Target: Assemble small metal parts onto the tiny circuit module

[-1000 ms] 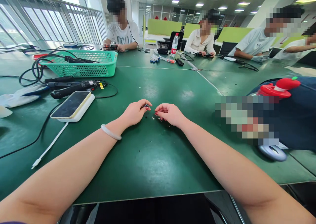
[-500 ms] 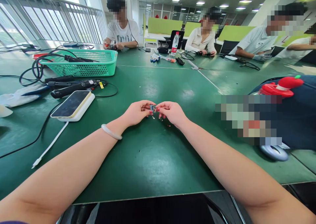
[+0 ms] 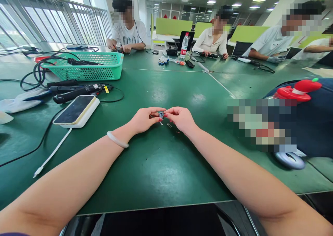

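Note:
Between my fingertips, above the middle of the green table, is a small blue-grey part that looks like a tiny circuit board. My left hand pinches it from the left, and a pale bangle circles that wrist. From the other side, the thumb and fingers of my right hand close on its right edge. Small metallic bits lie just below my hands: a thin rectangular piece, a tiny silvery piece and a reddish speck. Fine details of the held part are too small to make out.
Left of my arms are a phone on a white block, a black corded tool, gloves and a green basket. A dark bag and a round grey object lie right. Several people sit across.
The small part has turned a little between my fingers, and my left fingers have stretched slightly over it. The metallic bits stay in place. A person across has shifted their hands.

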Demonstrator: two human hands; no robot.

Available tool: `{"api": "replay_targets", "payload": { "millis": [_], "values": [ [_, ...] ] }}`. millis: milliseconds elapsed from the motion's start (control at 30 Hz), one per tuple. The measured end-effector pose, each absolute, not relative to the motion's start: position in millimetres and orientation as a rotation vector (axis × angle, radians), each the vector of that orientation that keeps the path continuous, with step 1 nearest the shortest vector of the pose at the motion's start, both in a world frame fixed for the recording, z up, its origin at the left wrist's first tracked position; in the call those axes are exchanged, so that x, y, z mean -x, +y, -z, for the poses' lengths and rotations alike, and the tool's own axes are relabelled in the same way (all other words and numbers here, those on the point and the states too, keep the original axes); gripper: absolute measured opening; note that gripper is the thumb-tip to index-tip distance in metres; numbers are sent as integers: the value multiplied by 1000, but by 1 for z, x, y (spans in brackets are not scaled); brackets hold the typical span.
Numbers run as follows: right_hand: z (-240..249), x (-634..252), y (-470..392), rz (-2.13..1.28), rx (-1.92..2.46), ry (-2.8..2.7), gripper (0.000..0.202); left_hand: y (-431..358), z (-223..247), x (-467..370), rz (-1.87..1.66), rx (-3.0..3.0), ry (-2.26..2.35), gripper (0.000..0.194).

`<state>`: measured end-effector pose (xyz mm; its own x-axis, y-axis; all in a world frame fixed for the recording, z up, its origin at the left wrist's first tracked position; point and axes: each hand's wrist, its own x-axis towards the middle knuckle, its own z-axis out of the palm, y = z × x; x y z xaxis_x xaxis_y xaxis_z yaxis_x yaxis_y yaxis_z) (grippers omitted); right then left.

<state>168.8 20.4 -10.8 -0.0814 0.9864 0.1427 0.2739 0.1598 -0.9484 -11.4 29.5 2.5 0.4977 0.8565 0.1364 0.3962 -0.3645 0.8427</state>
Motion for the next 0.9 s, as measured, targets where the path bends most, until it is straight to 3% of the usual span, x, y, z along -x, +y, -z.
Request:
{"api": "replay_targets", "payload": {
  "millis": [633,900],
  "values": [
    [6,-168,12,-542,1308,-1881,14,25,-1,12,-769,-2206,1125,46],
    [-17,-191,12,-459,1766,-2305,29,33,-2,17,-928,-2115,1345,34]
  ]
}}
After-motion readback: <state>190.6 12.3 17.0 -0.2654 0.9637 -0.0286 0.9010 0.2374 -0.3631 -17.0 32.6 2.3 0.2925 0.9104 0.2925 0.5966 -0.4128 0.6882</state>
